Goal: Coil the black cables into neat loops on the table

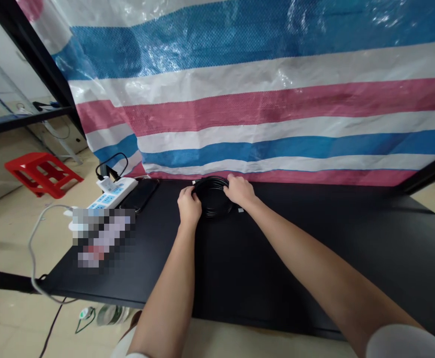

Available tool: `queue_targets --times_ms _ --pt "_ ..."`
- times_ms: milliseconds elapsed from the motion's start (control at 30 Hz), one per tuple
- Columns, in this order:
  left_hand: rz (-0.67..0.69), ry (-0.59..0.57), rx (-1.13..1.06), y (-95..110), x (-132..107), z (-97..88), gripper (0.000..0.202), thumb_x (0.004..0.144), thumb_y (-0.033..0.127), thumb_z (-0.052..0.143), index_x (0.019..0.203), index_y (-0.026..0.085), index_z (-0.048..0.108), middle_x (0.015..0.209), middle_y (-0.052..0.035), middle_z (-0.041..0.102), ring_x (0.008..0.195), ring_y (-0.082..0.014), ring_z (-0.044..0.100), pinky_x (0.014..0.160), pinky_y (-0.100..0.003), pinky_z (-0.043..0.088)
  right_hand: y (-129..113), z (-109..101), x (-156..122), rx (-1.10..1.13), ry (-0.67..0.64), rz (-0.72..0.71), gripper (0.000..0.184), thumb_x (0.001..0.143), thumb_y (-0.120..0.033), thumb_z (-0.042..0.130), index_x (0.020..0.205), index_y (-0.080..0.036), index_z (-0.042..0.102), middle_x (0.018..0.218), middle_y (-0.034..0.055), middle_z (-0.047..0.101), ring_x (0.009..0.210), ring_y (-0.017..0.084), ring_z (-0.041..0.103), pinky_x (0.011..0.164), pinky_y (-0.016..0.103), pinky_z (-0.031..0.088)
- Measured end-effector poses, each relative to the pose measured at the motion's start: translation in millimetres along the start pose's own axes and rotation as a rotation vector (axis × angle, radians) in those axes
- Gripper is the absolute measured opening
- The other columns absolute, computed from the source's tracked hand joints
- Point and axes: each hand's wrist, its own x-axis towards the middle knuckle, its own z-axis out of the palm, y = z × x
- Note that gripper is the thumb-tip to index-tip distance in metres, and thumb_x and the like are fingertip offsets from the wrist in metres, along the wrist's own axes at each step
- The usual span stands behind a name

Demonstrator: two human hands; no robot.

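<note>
left hand: on the left side of the coil, fingers bent inward and grasping the black loops, only slightly parted; how firmly they press cannot be told.
right hand: on the upper right of the coil, fingers curled over the loops and grasping them, the gap between thumb and fingers small.
coil: black cable wound in a round ring, between the two hands, near the back edge of the bench; whether it rests fully on the surface cannot be told.
cable end: a small pale plug lies on the bench just right of the coil, below the right hand.
back edge: the striped sheet hangs just behind the coil, so the room behind the hands is narrow.
front edge: well apart from the coil, with both forearms reaching across it over dark bench surface.
left room: a phone lies near the left hand, with a power strip beside it towards the bench's left edge.
right room: wide bench surface runs from the right forearm towards the slanted frame.
beyond: a red stool stands on the floor at left.
</note>
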Motion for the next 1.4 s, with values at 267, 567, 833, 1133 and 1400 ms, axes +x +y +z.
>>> queue_targets --times_ms 267,567,833,1133,1400 --pt "-0.132 0.022 0.032 -1.1 -2.0 -4.9 0.014 0.066 0.011 0.062 0.070 0.022 0.071 0.091 -0.0125 0.070 0.108 -0.0341 0.059 0.099 -0.044 0.038 10.4 12.5 3.1 0.054 -0.026 -0.096 0.043 0.078 -0.037 0.064 0.117 -0.019 0.056 0.119 0.0131 0.061 0.114 0.027 0.055 0.092 0.037 0.043" --pt "-0.190 -0.075 0.086 5.8 -0.3 -11.1 0.002 0.064 0.024 0.071 0.063 0.024 0.069 0.074 -0.0076 0.071 0.090 -0.0304 0.066 0.088 -0.039 0.043 17.5 19.0 -11.5 0.038 0.052 -0.023 0.039 0.074 -0.013 0.055 0.113 -0.019 0.058 0.115 0.0126 0.064 0.110 0.027 0.056 0.089 0.037 0.042" --pt "-0.231 -0.052 0.027 9.0 -2.2 -8.9 0.015 0.070 0.036 0.065 0.064 0.022 0.065 0.076 -0.0081 0.071 0.084 -0.0278 0.066 0.083 -0.036 0.045 88.0 -0.3 -23.8 0.026 0.122 0.076 0.030 0.068 -0.017 0.059 0.097 -0.023 0.064 0.101 0.0082 0.070 0.096 0.026 0.062 0.079 0.035 0.046" --pt "-0.218 -0.059 0.083 10.3 -3.6 -4.7 0.005 0.066 0.026 0.063 0.062 0.023 0.062 0.078 -0.0080 0.071 0.086 -0.0278 0.065 0.083 -0.037 0.045 184.6 -25.9 -31.9 0.032 0.192 0.201 0.030 0.067 -0.021 0.063 0.096 -0.025 0.068 0.090 0.0073 0.072 0.088 0.028 0.065 0.075 0.036 0.047" --pt "-0.218 -0.072 0.140 13.3 -4.0 -2.1 0.003 0.066 0.022 0.062 0.063 0.023 0.062 0.080 -0.0077 0.071 0.086 -0.0273 0.065 0.083 -0.036 0.045 203.1 -27.7 -30.8 0.442 0.460 0.320 0.025 0.072 -0.032 0.061 0.093 -0.020 0.071 0.092 0.0085 0.073 0.091 0.025 0.067 0.089 0.038 0.047"
